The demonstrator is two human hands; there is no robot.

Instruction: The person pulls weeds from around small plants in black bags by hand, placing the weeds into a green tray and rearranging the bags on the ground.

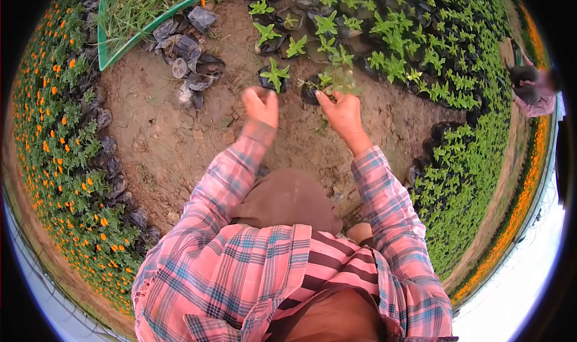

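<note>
My left hand is closed, its fingers curled and slightly blurred, right beside a seedling in a black plastic grow bag. What these fingers hold, if anything, is hidden. To the right, my right hand pinches a thin leafy sprig, whose pale leaves blur over the seedlings behind. The thumb of that hand lies close to another black grow bag with a small plant. Both hands are low over bare brown soil.
A green crate of cut grass stands at the upper left, beside crumpled black bags. Rows of bagged seedlings fill the upper right. Orange-flowered plants line the left. A person is at the far right.
</note>
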